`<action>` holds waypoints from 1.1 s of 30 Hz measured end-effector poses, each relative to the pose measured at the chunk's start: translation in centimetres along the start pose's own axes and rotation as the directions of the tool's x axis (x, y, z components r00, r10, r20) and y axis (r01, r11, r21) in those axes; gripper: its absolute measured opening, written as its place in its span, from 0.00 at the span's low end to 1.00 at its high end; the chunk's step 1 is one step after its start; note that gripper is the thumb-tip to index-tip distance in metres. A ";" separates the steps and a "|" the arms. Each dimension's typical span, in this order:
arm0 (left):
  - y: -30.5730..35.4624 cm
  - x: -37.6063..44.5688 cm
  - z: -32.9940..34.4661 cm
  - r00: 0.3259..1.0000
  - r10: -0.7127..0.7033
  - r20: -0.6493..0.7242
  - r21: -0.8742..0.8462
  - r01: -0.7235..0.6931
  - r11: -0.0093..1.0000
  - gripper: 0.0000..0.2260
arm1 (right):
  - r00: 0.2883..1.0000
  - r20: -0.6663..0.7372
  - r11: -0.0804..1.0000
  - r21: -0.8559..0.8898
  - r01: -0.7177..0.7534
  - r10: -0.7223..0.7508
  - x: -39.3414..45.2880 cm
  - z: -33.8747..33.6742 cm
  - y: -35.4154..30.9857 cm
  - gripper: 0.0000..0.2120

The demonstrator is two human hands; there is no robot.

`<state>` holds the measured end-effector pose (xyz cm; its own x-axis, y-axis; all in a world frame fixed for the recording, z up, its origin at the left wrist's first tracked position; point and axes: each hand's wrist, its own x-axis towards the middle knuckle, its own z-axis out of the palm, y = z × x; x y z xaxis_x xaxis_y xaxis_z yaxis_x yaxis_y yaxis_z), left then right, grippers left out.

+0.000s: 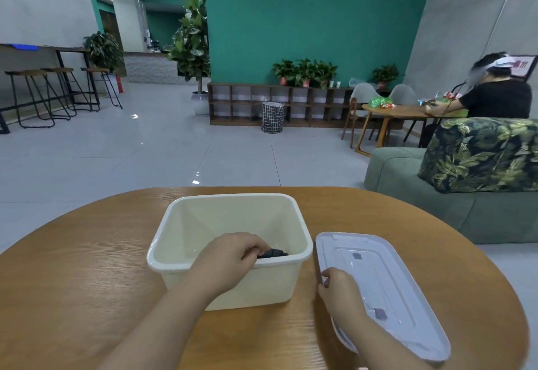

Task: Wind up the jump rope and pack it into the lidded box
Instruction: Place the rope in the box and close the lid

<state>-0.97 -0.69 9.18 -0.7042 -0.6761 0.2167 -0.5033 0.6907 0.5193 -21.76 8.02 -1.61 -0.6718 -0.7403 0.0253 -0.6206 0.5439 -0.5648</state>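
Fingers [252, 248] of your left hand [230, 259] curled shut on dark jump rope [273, 253] bundle, low inside cream box [233, 203] on worktop [87, 267]. Most of rope hidden behind near wall. Rope likely light, limp, springy: pinch whole bundle across coils or it unwinds. Right hand [339, 289] fingers bent over near-left edge of clear lid [387, 276], lying flat beside box. Lid probably thin, flexy, slick: grip rim, not centre.

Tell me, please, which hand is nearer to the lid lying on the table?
Right. The right hand rests on the near left edge of the lid, touching it. The left hand is apart from it, reaching into the cream box with a dark object.
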 end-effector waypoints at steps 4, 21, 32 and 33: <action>0.0 -0.3 0.0 1.000 -0.024 0.008 -0.053 0.025 0.998 0.13 | 0.993 -0.083 0.996 -0.025 0.081 -0.083 0.2 -2.1 -0.6 0.18; -0.5 2.5 -3.7 0.981 -0.118 -0.155 -0.353 0.056 0.934 0.39 | 0.592 -0.464 0.716 -0.146 0.683 -0.659 1.4 -11.4 -7.7 0.16; -2.3 2.9 -10.5 0.863 -0.163 -0.478 -0.344 -0.013 0.939 0.06 | 0.313 -0.595 0.519 -0.211 0.828 -0.741 2.0 -12.2 -11.6 0.13; -2.3 2.7 -10.8 0.856 -0.170 -0.488 -0.341 -0.008 0.940 0.06 | 0.357 -0.618 0.575 -0.193 0.795 -0.701 2.2 -12.3 -11.7 0.15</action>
<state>3.68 -6.94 17.49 -0.2724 -0.8216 0.5009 -0.2966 0.5669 0.7686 -20.89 4.88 15.21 -0.0548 -0.4015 0.9142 -0.9690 -0.1995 -0.1457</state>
